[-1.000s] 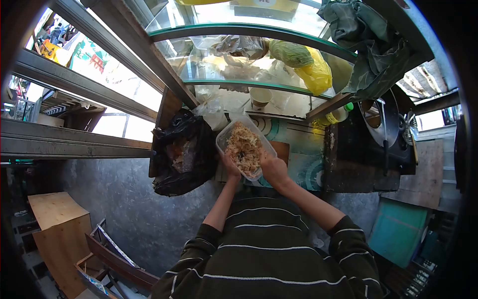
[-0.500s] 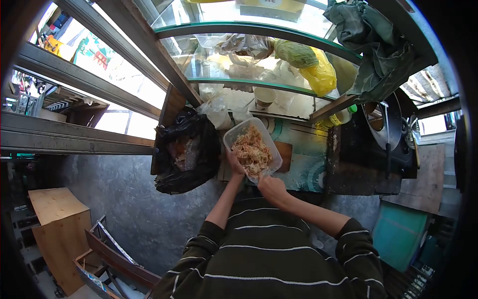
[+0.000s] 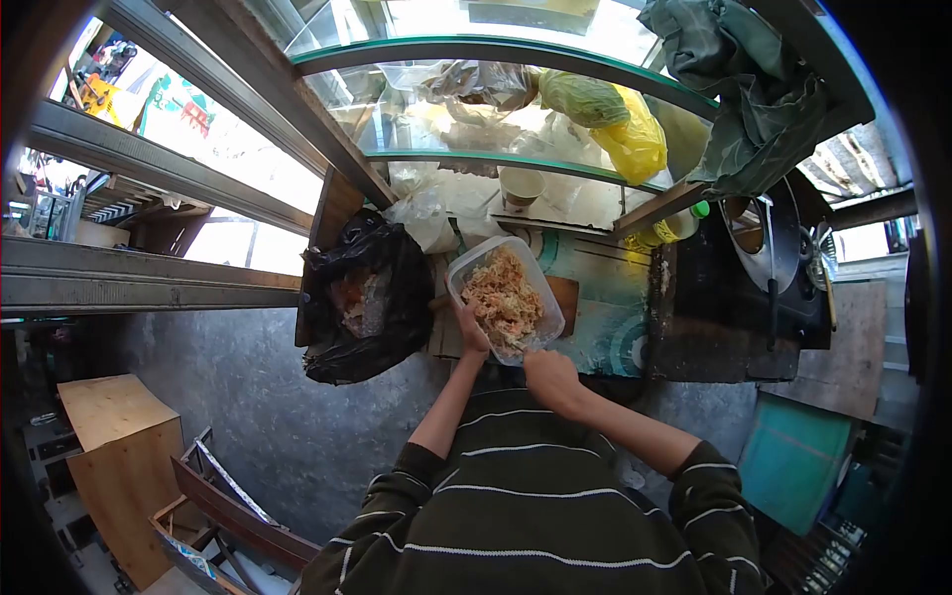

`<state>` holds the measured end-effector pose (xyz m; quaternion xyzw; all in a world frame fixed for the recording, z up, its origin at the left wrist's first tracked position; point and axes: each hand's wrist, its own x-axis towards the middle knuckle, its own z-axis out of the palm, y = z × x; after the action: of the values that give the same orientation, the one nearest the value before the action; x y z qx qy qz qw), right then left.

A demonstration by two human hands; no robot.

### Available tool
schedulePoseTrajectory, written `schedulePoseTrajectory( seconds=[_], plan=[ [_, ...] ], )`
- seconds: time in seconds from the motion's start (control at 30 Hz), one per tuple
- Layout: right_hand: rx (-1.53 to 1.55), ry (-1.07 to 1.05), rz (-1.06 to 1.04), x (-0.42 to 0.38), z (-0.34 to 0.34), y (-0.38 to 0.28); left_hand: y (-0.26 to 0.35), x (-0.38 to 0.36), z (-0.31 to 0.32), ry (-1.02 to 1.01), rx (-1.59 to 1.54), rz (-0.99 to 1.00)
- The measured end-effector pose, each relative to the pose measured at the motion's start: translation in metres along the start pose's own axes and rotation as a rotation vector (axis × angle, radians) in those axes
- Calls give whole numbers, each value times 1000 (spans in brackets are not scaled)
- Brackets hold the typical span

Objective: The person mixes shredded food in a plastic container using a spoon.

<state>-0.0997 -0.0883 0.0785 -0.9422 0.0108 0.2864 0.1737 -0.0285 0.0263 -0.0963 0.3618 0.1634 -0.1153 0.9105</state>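
Note:
A clear plastic container (image 3: 551,319) holds a pinkish, crumbly food mixture (image 3: 504,297) and is tilted over the near edge of the counter. My left hand (image 3: 472,331) grips its left side, fingers wrapped around the wall. At the near right corner of the container is my right hand (image 3: 551,379), closed in a fist; what it holds, if anything, is hidden. Behind and right of the container, a brown wooden board (image 3: 565,305) lies on the teal patterned counter (image 3: 607,307).
A black plastic bag (image 3: 397,297) lies open at the left. Clear bags (image 3: 428,223) and a cup (image 3: 521,186) stand behind. Glass shelves (image 3: 516,159) hang above, with a yellow bag (image 3: 635,139). On the right are a green-capped bottle (image 3: 680,226) and a pan (image 3: 773,263).
The view has shifted slightly. My right hand has moved a little right and down relative to the container's corner; my left hand keeps its grip.

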Motion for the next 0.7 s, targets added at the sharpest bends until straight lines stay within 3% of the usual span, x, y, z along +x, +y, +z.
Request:
schedulePoseTrajectory(
  seconds=[0.07,0.17,0.23,0.37,0.47,0.57,0.7],
  plan=[
    [13,-18,12,4,-13,9,4,-2,3,-16,36,75],
    [27,57,12,-6,-38,12,1,6,-12,-40,-62,-32],
    [-103,-30,-48,-15,-33,-1,-6,7,-12,-26,-16,-13],
    [-185,203,-109,6,15,-10,-41,38,-79,112,242,116],
    [-106,155,-99,12,-8,12,-12,10,-16,48,83,103],
    [-88,160,-83,13,11,13,-24,23,-44,115,43,15],
    [-49,189,-12,8,36,3,-24,24,-47,141,127,122]
  ],
)
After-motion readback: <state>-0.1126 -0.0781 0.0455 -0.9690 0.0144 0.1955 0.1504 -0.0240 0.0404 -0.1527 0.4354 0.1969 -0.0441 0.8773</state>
